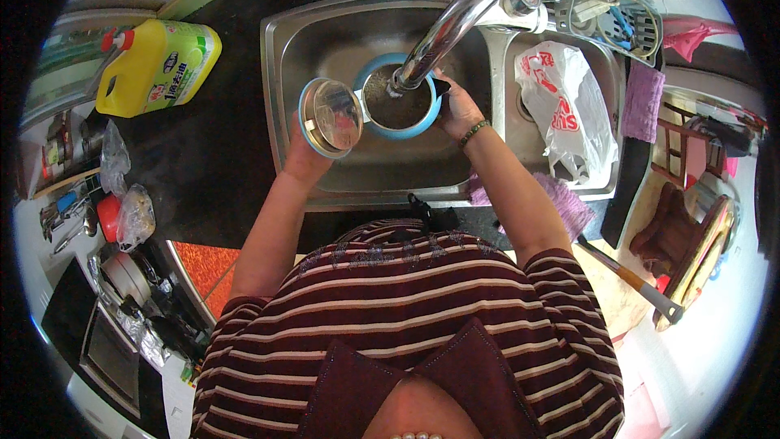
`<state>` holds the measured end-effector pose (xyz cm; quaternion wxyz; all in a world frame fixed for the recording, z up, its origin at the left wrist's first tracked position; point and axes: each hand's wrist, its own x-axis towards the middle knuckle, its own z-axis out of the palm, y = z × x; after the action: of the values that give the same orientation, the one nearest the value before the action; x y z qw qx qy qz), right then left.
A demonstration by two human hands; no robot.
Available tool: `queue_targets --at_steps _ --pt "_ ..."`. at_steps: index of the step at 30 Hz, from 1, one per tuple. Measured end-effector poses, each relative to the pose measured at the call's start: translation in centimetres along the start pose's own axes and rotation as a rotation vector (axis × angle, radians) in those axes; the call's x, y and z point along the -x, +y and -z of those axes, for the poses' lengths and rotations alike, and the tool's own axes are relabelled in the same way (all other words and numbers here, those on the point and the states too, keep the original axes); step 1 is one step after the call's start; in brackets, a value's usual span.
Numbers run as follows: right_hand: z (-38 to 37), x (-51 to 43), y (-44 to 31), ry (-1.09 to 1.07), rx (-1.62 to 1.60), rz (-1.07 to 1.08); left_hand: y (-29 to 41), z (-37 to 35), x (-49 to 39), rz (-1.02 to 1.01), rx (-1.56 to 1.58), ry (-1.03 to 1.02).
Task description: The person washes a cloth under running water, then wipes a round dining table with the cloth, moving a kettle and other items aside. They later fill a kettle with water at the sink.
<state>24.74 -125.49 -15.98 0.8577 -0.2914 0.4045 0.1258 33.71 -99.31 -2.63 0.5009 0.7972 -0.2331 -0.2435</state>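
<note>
My right hand (460, 111) grips the dark handle on the right side of a round, blue-rimmed pot (399, 111) over the larger sink basin (390, 174). In my left hand (306, 157) is a round lid (332, 117) with a blue edge and a shiny inner face, tilted up beside the pot's left rim. A light-coloured piece lies between lid and pot; whether it joins them I cannot tell. The chrome faucet (466, 9) reaches over the pot's mouth, with something whitish at its outlet. The pot's interior looks grey-brown and speckled; its lower body is hidden.
A white plastic bag (567, 110) with red print fills much of the smaller basin. On the left counter stands a yellow detergent jug (159, 67). A grey caddy (603, 9) sits behind the smaller basin. Purple cloths (643, 100) and a long handle (634, 280) are at the right.
</note>
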Motion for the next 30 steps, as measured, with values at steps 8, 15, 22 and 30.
queue_targets --at_steps 8,15,22,30 --pt "-0.3 1.7 -0.1 0.049 0.07 -0.079 -0.4 -0.3 -0.1 -0.033 -0.094 0.005" --pt "0.2 2.1 0.4 0.1 0.091 -0.122 -1.4 -1.2 0.0 0.052 0.609 -0.009" --pt "-0.8 2.4 -0.1 0.128 0.072 -0.137 -0.4 -1.3 0.2 -0.24 -0.226 0.131" --pt "-0.1 1.9 -1.0 0.237 0.489 0.133 -1.3 -1.9 1.1 0.075 0.69 0.109"
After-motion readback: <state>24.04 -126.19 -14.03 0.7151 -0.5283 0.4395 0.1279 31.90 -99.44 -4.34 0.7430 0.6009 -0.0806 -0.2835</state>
